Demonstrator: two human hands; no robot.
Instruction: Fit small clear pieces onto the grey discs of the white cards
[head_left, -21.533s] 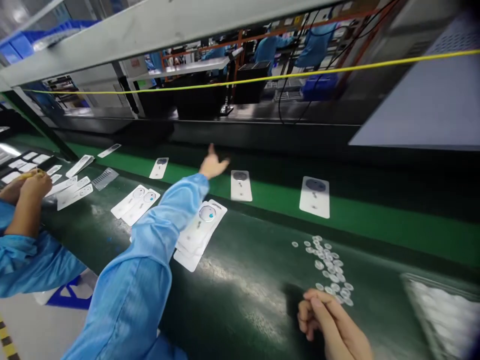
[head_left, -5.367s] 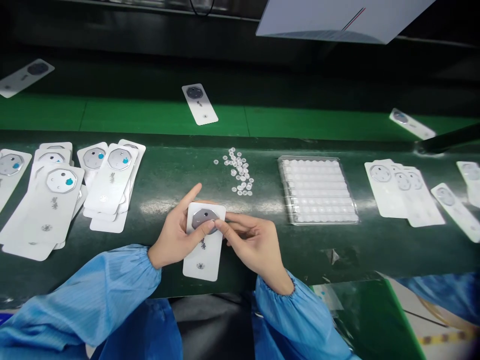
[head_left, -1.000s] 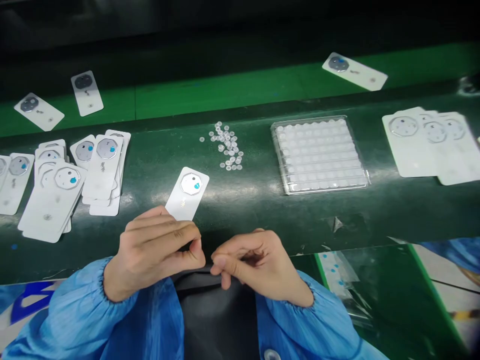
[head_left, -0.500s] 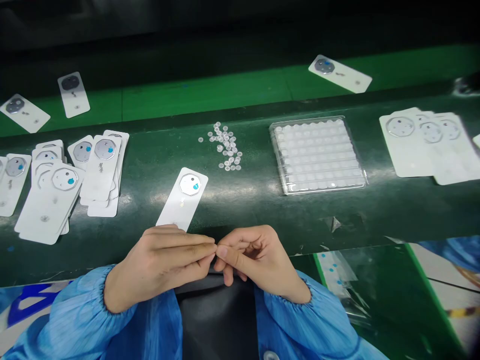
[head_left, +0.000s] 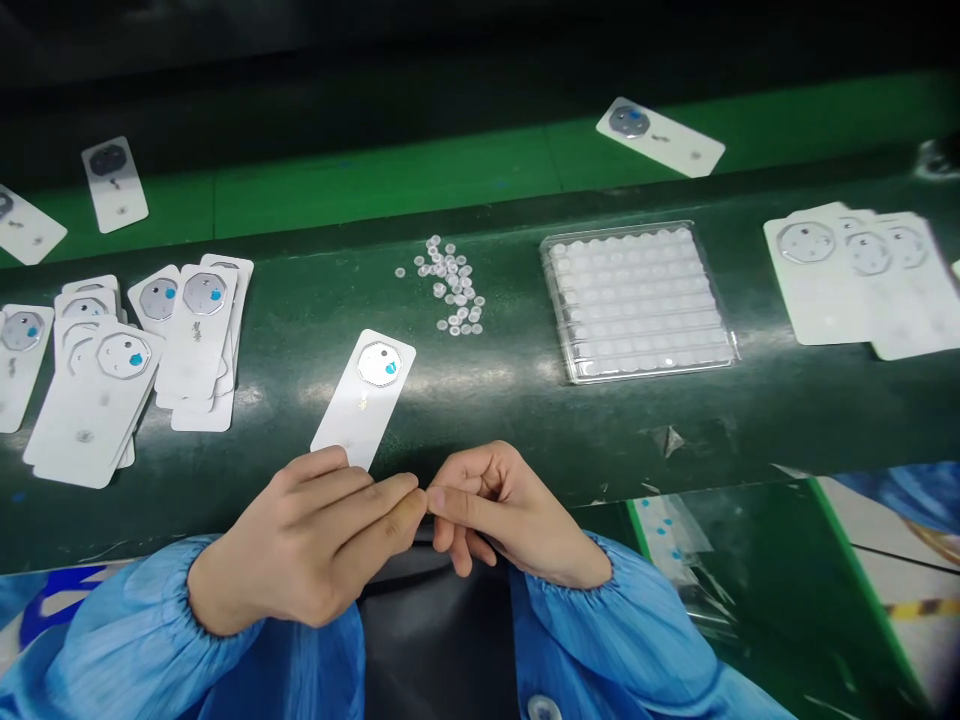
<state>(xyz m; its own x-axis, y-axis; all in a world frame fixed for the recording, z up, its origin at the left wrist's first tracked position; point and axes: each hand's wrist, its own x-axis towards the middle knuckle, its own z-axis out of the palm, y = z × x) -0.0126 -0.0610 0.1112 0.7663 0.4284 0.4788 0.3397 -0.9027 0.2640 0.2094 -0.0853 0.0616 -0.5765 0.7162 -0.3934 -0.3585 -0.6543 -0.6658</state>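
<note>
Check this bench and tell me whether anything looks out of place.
A small pointed scrap, possibly film, lies alone on the dark green bench below the tray, looking like stray litter. Loose clear discs also sit in an uneven scatter, unlike the orderly blister tray.

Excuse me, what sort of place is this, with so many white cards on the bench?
Probably a factory assembly line, perhaps for small electronic parts. A long dark green workbench holds white cards with octagonal silver pieces, beside a clear plastic tray, and the worker wears blue cleanroom-style sleeves.
</note>
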